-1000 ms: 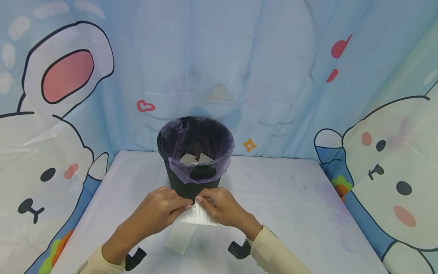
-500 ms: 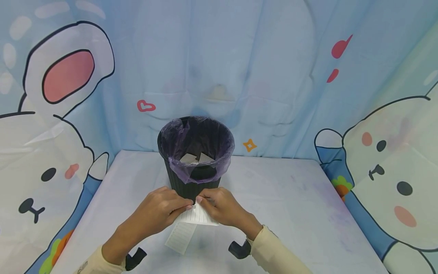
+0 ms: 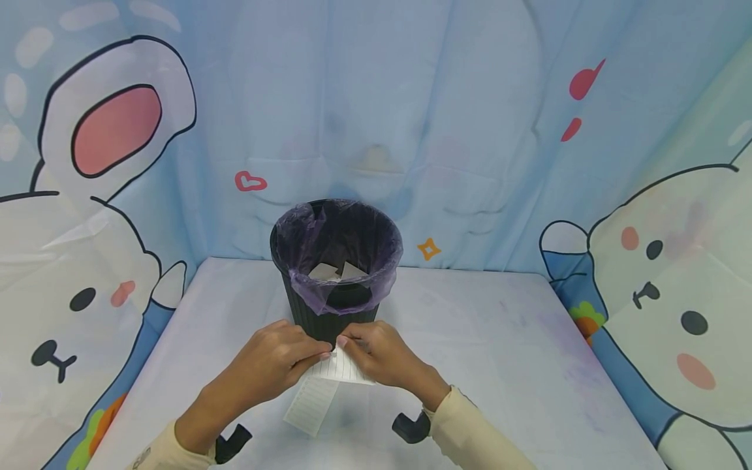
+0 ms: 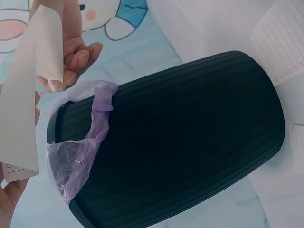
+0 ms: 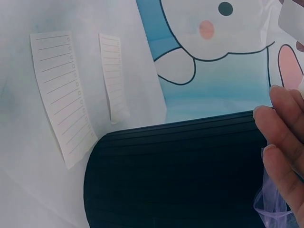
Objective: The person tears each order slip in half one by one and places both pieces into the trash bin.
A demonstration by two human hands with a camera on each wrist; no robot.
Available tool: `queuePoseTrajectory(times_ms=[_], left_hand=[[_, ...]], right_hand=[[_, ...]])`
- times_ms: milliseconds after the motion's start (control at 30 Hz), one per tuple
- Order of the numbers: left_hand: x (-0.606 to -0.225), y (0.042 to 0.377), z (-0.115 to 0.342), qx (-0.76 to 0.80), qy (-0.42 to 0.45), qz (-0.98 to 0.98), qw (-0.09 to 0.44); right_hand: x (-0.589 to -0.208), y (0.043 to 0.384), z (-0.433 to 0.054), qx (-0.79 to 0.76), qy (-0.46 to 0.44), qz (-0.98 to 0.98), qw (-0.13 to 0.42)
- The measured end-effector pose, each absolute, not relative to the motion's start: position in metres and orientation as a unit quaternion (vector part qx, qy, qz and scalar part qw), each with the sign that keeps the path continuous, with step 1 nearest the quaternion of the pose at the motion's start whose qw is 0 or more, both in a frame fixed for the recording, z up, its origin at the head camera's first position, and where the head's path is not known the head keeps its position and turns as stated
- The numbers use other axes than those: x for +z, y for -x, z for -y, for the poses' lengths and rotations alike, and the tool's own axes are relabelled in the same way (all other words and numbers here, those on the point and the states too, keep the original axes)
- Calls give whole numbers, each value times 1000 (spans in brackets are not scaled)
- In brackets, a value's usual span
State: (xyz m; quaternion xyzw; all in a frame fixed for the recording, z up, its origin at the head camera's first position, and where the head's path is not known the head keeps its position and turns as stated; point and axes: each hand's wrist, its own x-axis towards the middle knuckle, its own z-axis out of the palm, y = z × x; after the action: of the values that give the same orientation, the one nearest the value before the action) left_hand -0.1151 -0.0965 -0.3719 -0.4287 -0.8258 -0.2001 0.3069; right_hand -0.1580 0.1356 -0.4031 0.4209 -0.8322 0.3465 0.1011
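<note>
A narrow lined strip of paper (image 3: 343,370) spans between my two hands, just in front of the bin. My left hand (image 3: 288,358) pinches it near the top between thumb and fingers. Right beside it, my right hand (image 3: 376,356) pinches the paper too, thumb uppermost, the fingertips of both hands almost meeting. In the left wrist view the held paper (image 4: 19,114) is bent, with a curled flap near the right hand (image 4: 71,52). In the right wrist view only a blank white corner (image 5: 294,19) of the paper shows, beyond the fingers.
A black ribbed bin (image 3: 302,307) with a purple liner (image 3: 382,274) stands behind the hands, pieces of white paper (image 3: 324,272) inside. Two more lined strips lie on the white table (image 3: 499,365), a larger one (image 5: 64,95) and a smaller one (image 5: 113,78). A printed curtain (image 3: 470,130) hangs behind.
The lower edge of the held paper has risen very slightly, showing a little more of the strip on the table. Both hands and the bin stay in place.
</note>
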Motion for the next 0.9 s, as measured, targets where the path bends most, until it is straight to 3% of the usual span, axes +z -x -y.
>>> queuePoseTrajectory(times_ms=[900], left_hand=[[-370,113,97,-202,441,818,308]], right_hand=[[-407,160,-135,339,-417,837,101]])
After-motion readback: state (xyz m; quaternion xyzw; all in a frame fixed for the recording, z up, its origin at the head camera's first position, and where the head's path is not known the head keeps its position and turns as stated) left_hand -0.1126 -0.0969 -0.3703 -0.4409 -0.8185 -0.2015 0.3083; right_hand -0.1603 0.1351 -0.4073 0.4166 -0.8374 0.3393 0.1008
